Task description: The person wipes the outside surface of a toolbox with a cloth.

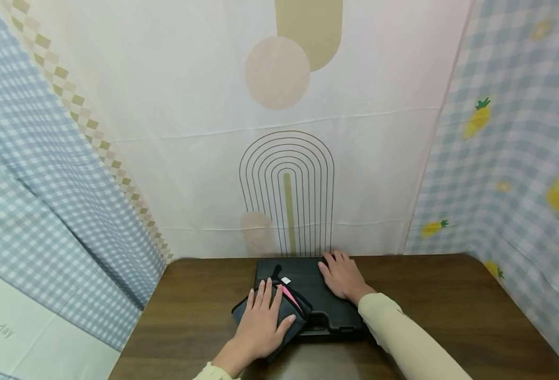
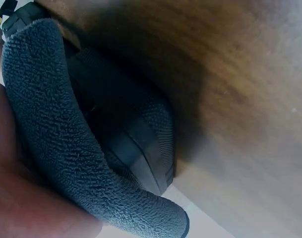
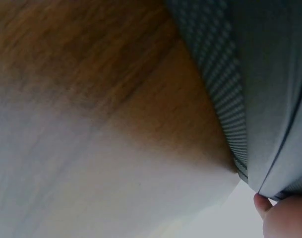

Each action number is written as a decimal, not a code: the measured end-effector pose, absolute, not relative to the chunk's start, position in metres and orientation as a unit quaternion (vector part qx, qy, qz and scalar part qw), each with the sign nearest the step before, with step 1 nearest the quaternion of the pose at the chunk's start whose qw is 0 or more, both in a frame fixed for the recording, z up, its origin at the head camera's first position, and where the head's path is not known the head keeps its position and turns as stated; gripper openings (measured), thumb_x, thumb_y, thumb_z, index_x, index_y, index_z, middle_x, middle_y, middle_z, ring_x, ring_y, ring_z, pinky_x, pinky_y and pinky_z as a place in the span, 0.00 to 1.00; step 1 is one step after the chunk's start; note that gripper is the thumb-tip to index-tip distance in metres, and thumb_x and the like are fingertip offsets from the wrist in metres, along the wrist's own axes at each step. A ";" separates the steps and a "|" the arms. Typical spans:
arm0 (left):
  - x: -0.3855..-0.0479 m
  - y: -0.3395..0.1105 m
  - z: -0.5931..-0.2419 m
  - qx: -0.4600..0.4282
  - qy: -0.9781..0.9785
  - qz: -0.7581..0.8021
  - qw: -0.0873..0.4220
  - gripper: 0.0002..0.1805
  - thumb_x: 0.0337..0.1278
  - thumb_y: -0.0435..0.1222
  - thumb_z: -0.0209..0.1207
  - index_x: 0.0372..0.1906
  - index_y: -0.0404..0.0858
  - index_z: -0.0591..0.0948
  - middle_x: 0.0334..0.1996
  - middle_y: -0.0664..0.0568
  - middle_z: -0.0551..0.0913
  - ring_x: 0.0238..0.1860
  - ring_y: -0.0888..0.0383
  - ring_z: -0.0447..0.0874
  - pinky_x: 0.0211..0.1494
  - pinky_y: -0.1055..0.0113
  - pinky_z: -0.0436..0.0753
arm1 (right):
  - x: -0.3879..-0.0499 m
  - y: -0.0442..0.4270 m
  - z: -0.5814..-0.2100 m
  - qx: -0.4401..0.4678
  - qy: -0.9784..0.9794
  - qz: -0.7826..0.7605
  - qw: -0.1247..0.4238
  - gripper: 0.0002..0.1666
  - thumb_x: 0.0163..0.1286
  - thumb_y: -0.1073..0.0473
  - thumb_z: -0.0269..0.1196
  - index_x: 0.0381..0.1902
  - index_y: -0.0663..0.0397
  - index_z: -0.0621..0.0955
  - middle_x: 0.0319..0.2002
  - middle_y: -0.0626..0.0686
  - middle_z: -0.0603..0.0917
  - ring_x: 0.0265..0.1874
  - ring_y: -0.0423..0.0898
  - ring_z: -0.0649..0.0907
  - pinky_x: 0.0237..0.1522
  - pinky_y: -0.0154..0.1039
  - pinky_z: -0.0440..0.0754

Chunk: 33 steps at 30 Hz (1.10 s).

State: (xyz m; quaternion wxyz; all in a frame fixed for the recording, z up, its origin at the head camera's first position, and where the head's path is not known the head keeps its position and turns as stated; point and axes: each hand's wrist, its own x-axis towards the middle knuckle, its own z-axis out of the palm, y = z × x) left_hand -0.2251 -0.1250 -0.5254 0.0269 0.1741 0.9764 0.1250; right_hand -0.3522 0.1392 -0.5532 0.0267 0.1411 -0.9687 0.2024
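A black hard plastic case (image 1: 298, 269) with a handle at its front lies flat on the wooden table. Over its front left part lies a folded dark grey cloth (image 2: 46, 89) with a fuzzy surface, black edging, a pink strip and a small white tag. My left hand (image 1: 260, 324) rests flat on this cloth, fingers spread and pointing away from me. Toward the case's far right corner, my right hand (image 1: 343, 277) lies on the lid with its fingertips at the back edge. In the right wrist view a fingertip (image 3: 262, 204) touches the case near its side seam.
The brown wooden table (image 1: 189, 301) extends to both sides of the case. Behind it hangs a pale cloth backdrop (image 1: 203, 184) with arch shapes. Blue checked curtains (image 1: 488, 179) flank it, the right one with pineapple prints.
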 end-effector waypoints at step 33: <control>-0.344 -0.088 -0.518 0.218 0.955 0.038 0.198 0.46 0.82 0.67 0.36 0.89 0.51 0.38 0.89 0.48 0.28 0.90 0.50 0.24 0.91 0.45 0.33 | -0.354 0.139 -0.554 0.136 -0.973 0.183 0.025 0.33 0.89 0.44 0.43 0.79 0.55 0.72 0.72 0.67 0.74 0.76 0.68 0.69 0.75 0.69 0.68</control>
